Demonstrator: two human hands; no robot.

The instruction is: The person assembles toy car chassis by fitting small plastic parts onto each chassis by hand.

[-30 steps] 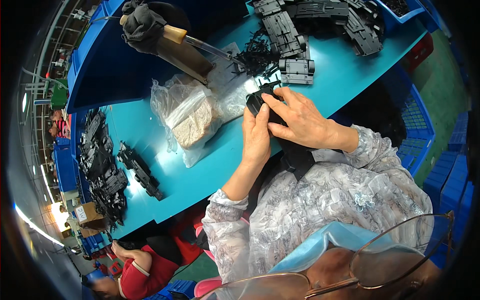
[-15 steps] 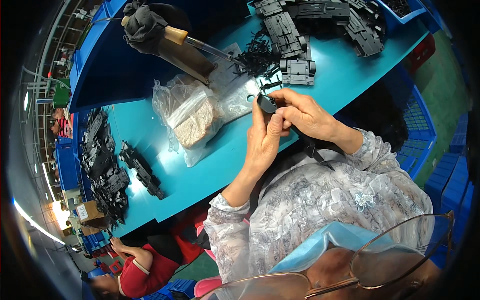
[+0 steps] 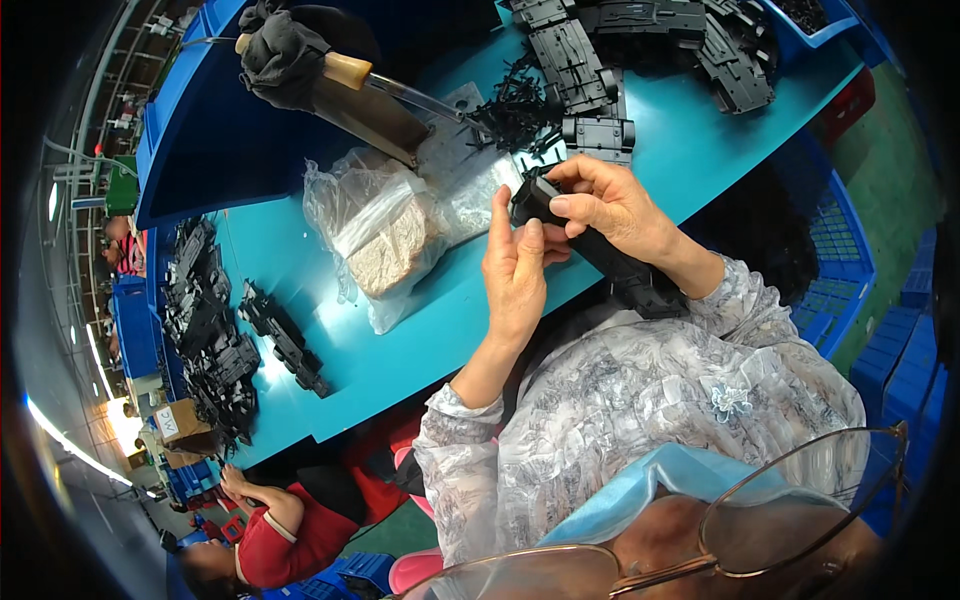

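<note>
Both hands are at a long black plastic chassis (image 3: 610,262), held over the table's near edge and slanting back toward my lap. My right hand (image 3: 622,215) grips its far end, thumb on top and fingers curled around. My left hand (image 3: 515,275) closes on the same end from the left, index finger and thumb against it. Whether a smaller part sits between the fingertips is hidden. Just beyond my fingers lies a pile of thin black plastic pieces (image 3: 518,108). A black chassis (image 3: 598,137) rests behind my right hand.
A clear plastic bag with a beige block (image 3: 388,250) lies on the teal table (image 3: 370,365). A wooden-handled tool (image 3: 348,70) points over a metal plate. More chassis are heaped at back right (image 3: 645,22) and left (image 3: 205,330). A person in red (image 3: 290,535) sits at lower left.
The chassis has turned in my hands, so its long underside shows more and its rear end is wider in view. My left hand has shifted slightly left.
</note>
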